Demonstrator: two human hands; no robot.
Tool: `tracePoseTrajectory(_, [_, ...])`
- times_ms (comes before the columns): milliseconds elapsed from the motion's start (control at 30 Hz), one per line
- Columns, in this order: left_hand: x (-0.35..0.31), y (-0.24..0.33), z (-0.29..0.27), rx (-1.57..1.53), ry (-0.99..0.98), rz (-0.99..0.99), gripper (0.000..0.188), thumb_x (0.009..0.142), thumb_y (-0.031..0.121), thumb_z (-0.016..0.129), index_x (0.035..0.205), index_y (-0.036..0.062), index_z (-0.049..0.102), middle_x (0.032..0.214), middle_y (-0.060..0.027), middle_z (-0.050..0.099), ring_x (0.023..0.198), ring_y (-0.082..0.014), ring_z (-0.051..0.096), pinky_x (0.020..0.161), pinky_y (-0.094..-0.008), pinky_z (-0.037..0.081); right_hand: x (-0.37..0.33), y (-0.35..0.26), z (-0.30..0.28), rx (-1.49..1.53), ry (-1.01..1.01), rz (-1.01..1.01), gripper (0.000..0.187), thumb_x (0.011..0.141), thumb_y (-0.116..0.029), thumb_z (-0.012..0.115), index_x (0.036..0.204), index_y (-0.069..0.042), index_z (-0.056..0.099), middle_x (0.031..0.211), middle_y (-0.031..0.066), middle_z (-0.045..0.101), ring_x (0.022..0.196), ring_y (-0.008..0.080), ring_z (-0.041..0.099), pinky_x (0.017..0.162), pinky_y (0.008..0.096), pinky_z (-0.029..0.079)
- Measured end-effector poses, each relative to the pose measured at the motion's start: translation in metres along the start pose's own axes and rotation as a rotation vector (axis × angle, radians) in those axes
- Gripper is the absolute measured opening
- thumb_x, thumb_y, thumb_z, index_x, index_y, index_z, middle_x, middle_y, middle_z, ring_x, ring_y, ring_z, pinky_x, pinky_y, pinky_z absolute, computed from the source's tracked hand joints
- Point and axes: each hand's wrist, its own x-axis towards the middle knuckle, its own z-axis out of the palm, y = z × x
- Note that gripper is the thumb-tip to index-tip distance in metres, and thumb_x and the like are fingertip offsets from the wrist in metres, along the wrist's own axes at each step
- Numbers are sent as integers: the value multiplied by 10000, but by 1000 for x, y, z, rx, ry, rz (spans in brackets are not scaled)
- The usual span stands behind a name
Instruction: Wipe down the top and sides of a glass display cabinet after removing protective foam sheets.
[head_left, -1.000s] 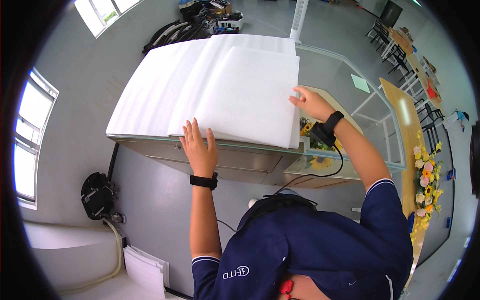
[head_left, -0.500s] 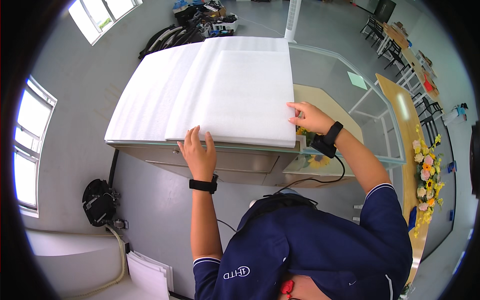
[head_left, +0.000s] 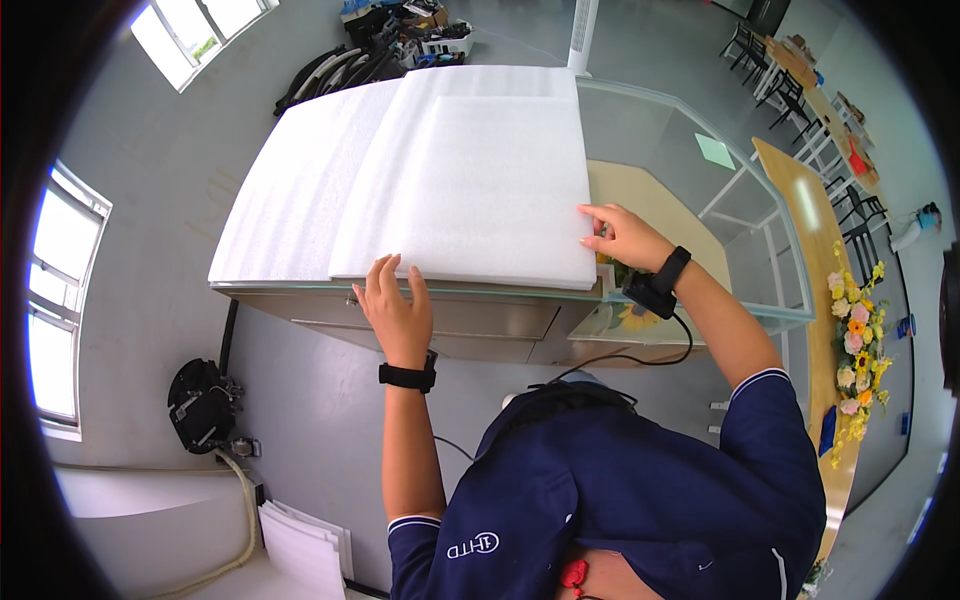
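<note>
White foam sheets (head_left: pixel 500 190) lie overlapped on a glass-topped cabinet (head_left: pixel 460 318), the upper ones on the right and a wider one (head_left: pixel 290 190) showing on the left. My left hand (head_left: pixel 398 318) is at their near edge, fingers apart and fingertips touching the foam. At the right edge, my right hand (head_left: pixel 632 240) has its thumb and forefinger stretched out and apart, tips against the stack's side. Neither hand wraps round anything. Each wrist wears a black band, and a black box with a cable (head_left: pixel 652 292) sits by the right one.
Right of the foam, the glass top (head_left: pixel 640 120) shows a beige panel (head_left: pixel 650 190) and a pale green card (head_left: pixel 714 151). A wooden table with artificial flowers (head_left: pixel 855 340) stands further right. Black gear (head_left: pixel 203 405) and white sheets (head_left: pixel 300 550) are lower left. A person (head_left: pixel 915 227) is far right.
Both hands stay almost in place at the foam's edges. The view has shifted slightly, and the person at far right has moved.
</note>
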Motion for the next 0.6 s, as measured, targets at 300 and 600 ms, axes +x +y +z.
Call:
tracePoseTrajectory(300, [-3, -6, 4, 22, 45, 35, 215, 834, 188, 500, 997, 54, 543, 1099, -86, 535, 1045, -263, 489, 994, -534, 193, -5, -6, 1, -36, 4, -6, 517, 787, -280, 601, 1214, -30, 452, 847, 62, 467, 711, 160, 469, 669, 277, 422])
tracePoseTrajectory(600, [-6, 0, 6, 182, 40, 47, 259, 824, 211, 523, 1039, 68, 532, 1127, -77, 512, 1131, -244, 431, 1018, -497, 198, -6, -9, 3, 42, -3, 75, 506, 782, -229, 629, 1218, -45, 451, 881, 42, 458, 669, 94, 435, 604, 231, 402])
